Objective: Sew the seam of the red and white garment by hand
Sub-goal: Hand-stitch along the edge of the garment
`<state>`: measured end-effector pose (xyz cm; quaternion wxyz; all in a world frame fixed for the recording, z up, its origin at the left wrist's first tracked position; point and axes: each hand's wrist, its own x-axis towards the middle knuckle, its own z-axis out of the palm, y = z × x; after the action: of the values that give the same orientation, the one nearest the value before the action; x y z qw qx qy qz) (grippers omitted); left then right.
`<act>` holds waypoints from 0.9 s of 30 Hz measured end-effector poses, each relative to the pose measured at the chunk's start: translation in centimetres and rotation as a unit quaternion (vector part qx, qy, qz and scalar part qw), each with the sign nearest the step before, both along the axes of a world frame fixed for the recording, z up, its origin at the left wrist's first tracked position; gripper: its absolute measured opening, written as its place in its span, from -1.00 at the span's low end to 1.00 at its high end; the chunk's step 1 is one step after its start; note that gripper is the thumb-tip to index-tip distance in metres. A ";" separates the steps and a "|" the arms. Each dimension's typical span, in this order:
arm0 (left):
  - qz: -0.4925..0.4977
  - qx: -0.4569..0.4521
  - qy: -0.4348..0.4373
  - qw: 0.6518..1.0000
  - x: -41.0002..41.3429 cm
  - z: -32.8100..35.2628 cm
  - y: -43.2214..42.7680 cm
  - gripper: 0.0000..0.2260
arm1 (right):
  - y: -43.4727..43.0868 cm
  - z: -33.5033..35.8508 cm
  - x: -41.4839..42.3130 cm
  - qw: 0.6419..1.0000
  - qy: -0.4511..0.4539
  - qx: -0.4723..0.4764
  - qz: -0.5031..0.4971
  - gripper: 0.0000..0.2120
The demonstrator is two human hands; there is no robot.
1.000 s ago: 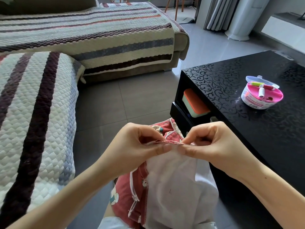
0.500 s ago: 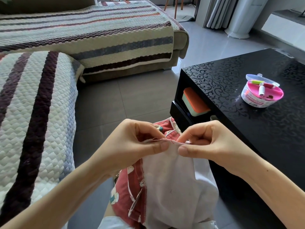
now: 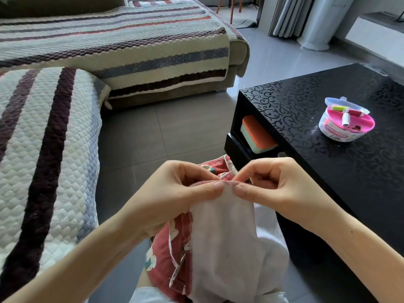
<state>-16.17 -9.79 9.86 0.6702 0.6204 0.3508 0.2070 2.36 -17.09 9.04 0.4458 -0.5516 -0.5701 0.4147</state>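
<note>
The red and white garment [image 3: 220, 243] hangs over my lap, its white inner side towards me and red patterned cloth showing at its left and behind my fingers. My left hand [image 3: 175, 193] pinches the top seam edge between thumb and fingers. My right hand [image 3: 271, 186] pinches the same seam just to the right, thumb tips almost meeting. A short bit of red thread shows at the seam [image 3: 227, 182] between the two hands. The needle itself is too small to make out.
A black patterned coffee table [image 3: 328, 171] stands close on my right, with a round pink sewing kit [image 3: 346, 123] on top and an orange-lidded box [image 3: 255, 134] on its shelf. A striped quilted sofa [image 3: 43, 160] runs along the left and back. Grey tiled floor lies between.
Both hands have shifted slightly along the seam and my right fingers have closed in nearer the left thumb. The garment hangs much as before.
</note>
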 end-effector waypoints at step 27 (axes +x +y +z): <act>0.052 0.005 0.036 0.998 -0.2 0.1 0.4 -0.94 | -1.0 -0.2 -0.7 0.959 -0.238 0.146 -0.048 -0.94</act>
<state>-16.32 -9.36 10.01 0.6422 0.6120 0.4053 0.2206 1.65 -18.06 8.88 0.3925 -0.5897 -0.6871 0.1617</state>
